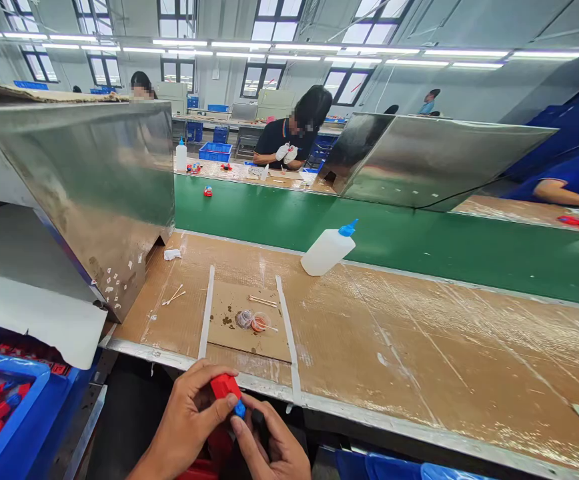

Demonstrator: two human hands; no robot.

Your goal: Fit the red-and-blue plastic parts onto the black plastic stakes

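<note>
My left hand is closed around a small red and blue plastic toy part, just below the table's front edge. The red block is uppermost, and its blue end points down toward my right hand. That hand's thumb and forefinger pinch the blue end. Something dark shows behind the right fingers; I cannot make out what it is. Beyond my hands, a cardboard sheet lies between two white tape strips. On it are a small cup with orange-red contents, a clear cup and cotton swabs.
A white squeeze bottle with a blue tip stands tilted near the green conveyor belt. Metal panels rise at left. A blue bin of red and blue parts sits lower left. Across the belt, a gloved person works.
</note>
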